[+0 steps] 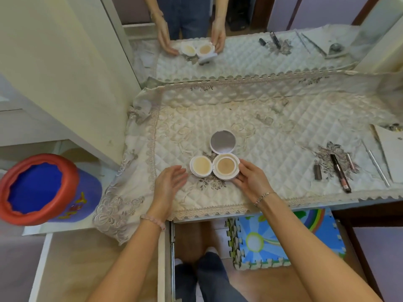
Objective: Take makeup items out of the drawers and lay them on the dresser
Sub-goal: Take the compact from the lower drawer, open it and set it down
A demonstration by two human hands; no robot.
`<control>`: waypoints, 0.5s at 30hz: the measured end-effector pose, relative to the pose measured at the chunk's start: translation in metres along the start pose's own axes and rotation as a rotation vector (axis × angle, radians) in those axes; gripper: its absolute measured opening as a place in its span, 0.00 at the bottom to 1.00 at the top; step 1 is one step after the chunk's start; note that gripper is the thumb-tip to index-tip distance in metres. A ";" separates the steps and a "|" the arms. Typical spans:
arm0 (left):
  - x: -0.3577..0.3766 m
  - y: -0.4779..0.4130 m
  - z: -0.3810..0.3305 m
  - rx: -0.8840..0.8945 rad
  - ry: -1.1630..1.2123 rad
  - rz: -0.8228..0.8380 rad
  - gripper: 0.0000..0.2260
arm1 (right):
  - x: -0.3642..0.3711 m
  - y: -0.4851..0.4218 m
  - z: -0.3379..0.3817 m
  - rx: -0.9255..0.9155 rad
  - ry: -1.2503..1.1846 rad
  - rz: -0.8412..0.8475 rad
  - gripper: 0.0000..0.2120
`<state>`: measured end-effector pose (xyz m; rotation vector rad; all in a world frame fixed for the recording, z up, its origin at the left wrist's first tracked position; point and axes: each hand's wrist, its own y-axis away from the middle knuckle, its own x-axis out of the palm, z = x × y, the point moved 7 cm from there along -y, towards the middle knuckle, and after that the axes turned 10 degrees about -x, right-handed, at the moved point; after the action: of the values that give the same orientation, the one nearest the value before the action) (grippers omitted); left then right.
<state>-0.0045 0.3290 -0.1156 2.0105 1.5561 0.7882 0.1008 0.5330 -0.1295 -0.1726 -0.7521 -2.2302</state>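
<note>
A white cushion compact (226, 166) lies open on the dresser's quilted cover (272, 136), its mirror lid (222, 141) raised behind it. An inner tray with a pale puff (200, 166) is swung out to its left. My right hand (250, 178) touches the compact's right side with fingers extended. My left hand (169, 183) hovers open just left of the puff tray, apart from it. On the right of the cover lie a small lipstick tube (317, 171), a dark mascara or gloss tube (340, 175) and a slim pencil (378, 167).
A mirror (239, 46) stands behind the dresser and reflects the hands and compact. An open drawer (102, 258) is below on the left. A red and blue tub (43, 188) sits at left. A foam puzzle mat (283, 238) lies on the floor beneath.
</note>
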 end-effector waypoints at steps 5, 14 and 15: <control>-0.001 0.010 -0.018 0.507 -0.858 -0.180 0.12 | -0.004 -0.001 -0.002 -0.062 0.120 -0.060 0.11; -0.003 -0.004 0.007 0.701 -1.579 -0.189 0.31 | -0.005 0.000 0.006 -0.188 0.298 -0.082 0.14; -0.004 -0.005 0.009 0.701 -1.602 -0.188 0.32 | -0.004 0.000 0.006 -0.189 0.308 -0.081 0.14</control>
<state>-0.0022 0.3262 -0.1262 1.8039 0.8918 -1.3617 0.1035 0.5388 -0.1263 0.1110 -0.3890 -2.3320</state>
